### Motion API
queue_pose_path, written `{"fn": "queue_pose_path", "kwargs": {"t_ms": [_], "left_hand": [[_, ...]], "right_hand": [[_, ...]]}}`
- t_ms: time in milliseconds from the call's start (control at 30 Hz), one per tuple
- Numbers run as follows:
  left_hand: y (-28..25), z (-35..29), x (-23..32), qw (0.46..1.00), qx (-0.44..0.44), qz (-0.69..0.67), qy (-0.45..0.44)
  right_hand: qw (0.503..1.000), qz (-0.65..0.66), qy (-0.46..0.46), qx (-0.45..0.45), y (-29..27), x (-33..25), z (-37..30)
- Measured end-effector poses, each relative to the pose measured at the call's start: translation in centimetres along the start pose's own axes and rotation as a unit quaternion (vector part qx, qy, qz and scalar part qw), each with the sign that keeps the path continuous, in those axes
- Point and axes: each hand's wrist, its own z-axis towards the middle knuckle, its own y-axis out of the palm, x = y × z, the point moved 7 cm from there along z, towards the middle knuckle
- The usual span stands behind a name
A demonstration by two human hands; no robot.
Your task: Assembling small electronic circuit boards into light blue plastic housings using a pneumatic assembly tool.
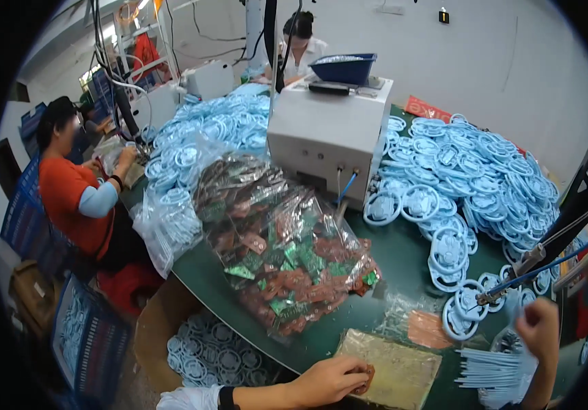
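Note:
My left hand (331,380) is closed, its fingertips pinching a small brown piece (366,380) over the left part of a yellowish flat board (403,372) at the table's front edge. My right hand (538,329) is raised at the right with its fingers curled; whether anything is in them I cannot make out. Just beyond it lie light blue plastic rings (460,316), beneath the tip of a metal-ended tool (512,279) with a blue hose. Below the right hand, a bundle of thin light blue sticks (488,369) rests on a clear plastic bag.
A large clear bag (287,253) of brown and green pieces lies mid-table. Heaped blue rings (471,171) flank a grey machine (331,133) topped by a dark blue tray (343,68). A carton (154,328) of rings stands below. One person (72,198) sits left, another (304,51) behind the machine.

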Motion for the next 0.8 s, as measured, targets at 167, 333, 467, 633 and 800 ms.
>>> {"fn": "queue_pose_path", "kwargs": {"t_ms": [167,333,467,633,800], "left_hand": [[-1.6,0.4,-0.3,0.996,0.010,0.058,-0.066],[-4.0,0.7,0.3,0.990,0.054,0.079,-0.101],[-5.9,-1.3,-0.8,0.977,0.080,0.028,-0.197],[-5.0,0.3,-0.8,0.975,0.040,-0.043,-0.215],[0.2,4.3,1.8,0.987,-0.081,-0.045,-0.134]], "right_hand": [[0.963,0.052,-0.208,-0.166,9.5,-12.8,-7.3],[0.953,0.114,-0.161,-0.230,17.6,-17.3,-9.6],[0.976,0.154,-0.140,-0.068,11.2,-11.3,-7.8],[0.989,-0.098,-0.102,-0.036,7.6,0.4,-6.2],[0.970,-0.144,-0.184,-0.067,9.1,2.3,-6.3]]}}
